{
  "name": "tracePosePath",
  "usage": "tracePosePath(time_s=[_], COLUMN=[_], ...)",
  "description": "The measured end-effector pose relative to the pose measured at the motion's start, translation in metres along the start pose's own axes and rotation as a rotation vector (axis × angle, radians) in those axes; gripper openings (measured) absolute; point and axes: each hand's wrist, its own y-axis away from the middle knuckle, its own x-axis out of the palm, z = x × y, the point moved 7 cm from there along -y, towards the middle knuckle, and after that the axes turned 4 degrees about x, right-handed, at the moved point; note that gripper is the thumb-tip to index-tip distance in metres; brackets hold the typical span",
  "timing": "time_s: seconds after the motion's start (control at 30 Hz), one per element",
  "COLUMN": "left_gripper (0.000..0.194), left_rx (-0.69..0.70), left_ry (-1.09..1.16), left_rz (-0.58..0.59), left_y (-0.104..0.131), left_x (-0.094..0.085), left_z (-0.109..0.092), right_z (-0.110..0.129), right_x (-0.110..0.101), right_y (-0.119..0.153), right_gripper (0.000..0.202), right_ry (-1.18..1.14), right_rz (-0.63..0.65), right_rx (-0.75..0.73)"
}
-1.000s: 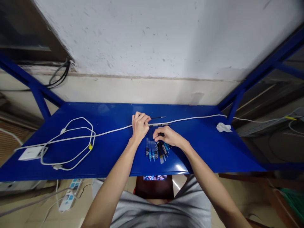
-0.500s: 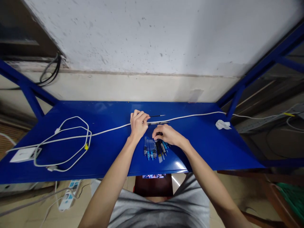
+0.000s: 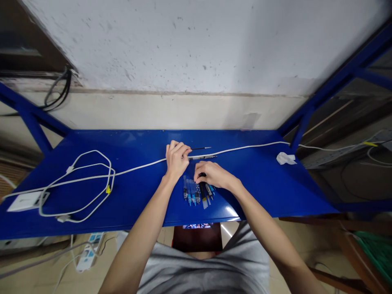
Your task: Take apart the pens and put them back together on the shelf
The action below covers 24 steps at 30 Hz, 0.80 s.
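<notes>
My left hand (image 3: 177, 156) is closed, pinching a dark pen refill (image 3: 200, 148) that points to the right with its pale tip free. Just below the refill, slim dark pen parts (image 3: 203, 157) lie beside the white cable. My right hand (image 3: 211, 172) has its fingers pinched together at the top of a row of pen parts; what they grip, if anything, is hidden. Under it lie clear and blue pen barrels (image 3: 190, 192), dark refills with yellowish ends (image 3: 204, 198) and black and blue pen pieces (image 3: 210, 190).
A white cable (image 3: 141, 166) crosses the blue table (image 3: 260, 183) and loops at the left near a white charger (image 3: 27, 201). Crumpled tissue (image 3: 286, 158) lies at the right. Blue frame posts flank the table, and a wall stands behind. A power strip (image 3: 89, 252) is on the floor.
The whole view has shifted slightly, moving everything a little to the left. Both hands keep nearly the same pose, and the refill stays in my left hand.
</notes>
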Motion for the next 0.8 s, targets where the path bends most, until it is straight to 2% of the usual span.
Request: tracePosePath(time_s=[0.13, 0.33, 0.47, 0.53, 0.67, 0.8], left_gripper=[0.019, 0.018, 0.018, 0.018, 0.018, 0.018], left_rx=[-0.005, -0.011, -0.006, 0.001, -0.001, -0.015], left_ry=[-0.012, -0.006, 0.003, -0.002, -0.007, 0.001], left_rz=[0.002, -0.013, -0.025, -0.039, -0.049, -0.039], left_y=[0.000, 0.000, 0.001, 0.001, 0.001, 0.000], left_x=[0.000, 0.000, 0.001, 0.000, -0.001, 0.000], left_z=[0.001, 0.003, 0.005, 0.005, 0.005, 0.005], right_z=[-0.005, -0.035, -0.056, -0.065, -0.073, -0.059], right_x=[-0.007, -0.045, -0.058, -0.057, -0.042, -0.033], right_y=[0.001, 0.012, 0.017, 0.019, 0.030, 0.049], right_gripper=[0.003, 0.015, 0.015, 0.018, 0.021, 0.023], right_ry=[0.007, -0.043, -0.102, -0.161, -0.245, 0.011], right_rz=[-0.041, -0.412, -0.549, -0.549, -0.472, -0.503], right_rx=[0.060, 0.305, 0.367, 0.397, 0.508, 0.552])
